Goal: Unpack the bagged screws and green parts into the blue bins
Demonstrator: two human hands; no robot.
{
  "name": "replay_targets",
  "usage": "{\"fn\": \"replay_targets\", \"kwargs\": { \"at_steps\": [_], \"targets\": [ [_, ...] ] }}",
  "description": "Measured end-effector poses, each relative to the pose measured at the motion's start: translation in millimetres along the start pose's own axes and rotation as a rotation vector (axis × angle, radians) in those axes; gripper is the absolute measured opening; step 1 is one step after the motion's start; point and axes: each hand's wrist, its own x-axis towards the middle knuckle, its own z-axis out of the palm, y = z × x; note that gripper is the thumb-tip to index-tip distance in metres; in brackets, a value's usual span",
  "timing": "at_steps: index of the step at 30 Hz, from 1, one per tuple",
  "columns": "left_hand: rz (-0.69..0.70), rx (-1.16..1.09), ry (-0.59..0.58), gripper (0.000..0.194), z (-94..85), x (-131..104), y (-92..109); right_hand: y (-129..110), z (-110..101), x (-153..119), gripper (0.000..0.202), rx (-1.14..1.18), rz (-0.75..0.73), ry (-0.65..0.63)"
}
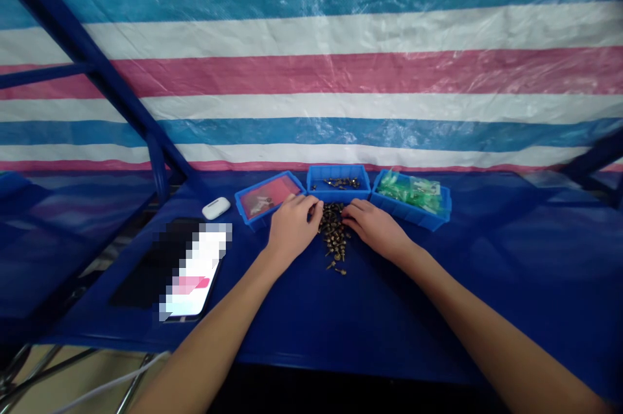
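A pile of small brass-coloured metal parts, screw-like in shape, [335, 239] lies loose on the blue tabletop [311, 316]. At the pile's upper left edge is my left hand [293, 222], thumb and fingertips drawn together in a pinch; whatever they hold is too small to make out. My right hand [374, 226] rests against the pile's right side, fingers curled and thumb close to them, with the tips partly hidden among the parts. Just behind the pile stands a blue bin [338, 193] with more of the same brass-coloured parts in it.
Left of that bin, another blue bin [253, 222] holds a reddish sheet and small clear-bagged items. A third blue bin [413, 211] on the right contains green plastic bags. A white earbud case [216, 208] and a lit phone [195, 278] lie at left. A striped tarp hangs behind.
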Motion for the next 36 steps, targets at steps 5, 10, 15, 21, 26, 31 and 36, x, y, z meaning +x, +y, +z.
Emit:
{"fn": "replay_targets", "kwargs": {
  "at_steps": [5,10,15,21,26,31,36],
  "targets": [
    [0.017,-0.076,-0.046,0.022,-1.6,1.4,-0.8,0.6,-4.5,-2.1,0.016,0.223,0.043,0.102],
    [0.159,-0.193,-0.17,0.023,-2.2,1.0,0.1,-8.8,-15.3,-3.8,0.016,0.484,0.104,0.214],
    [0.222,-0.234,-0.204,0.021,0.5,0.2,-0.1,-17.8,-19.7,-4.8,0.017,0.563,0.096,0.223],
    [0.228,-0.271,-0.2,0.021,-0.5,0.9,0.9,-17.9,-20.3,-6.4,0.019,0.554,0.098,0.241],
    [0.218,-0.282,-0.213,0.021,-0.2,1.8,0.9,-16.7,-23.1,-7.2,0.019,0.498,0.047,0.247],
    [0.219,-0.319,-0.213,0.023,0.7,1.7,0.0,-15.0,-22.5,-6.9,0.016,0.379,-0.016,0.18],
    [0.239,-0.333,-0.254,0.022,-1.2,1.4,-1.1,-15.1,-20.8,-8.1,0.02,0.393,-0.002,0.037]
  ]
}}
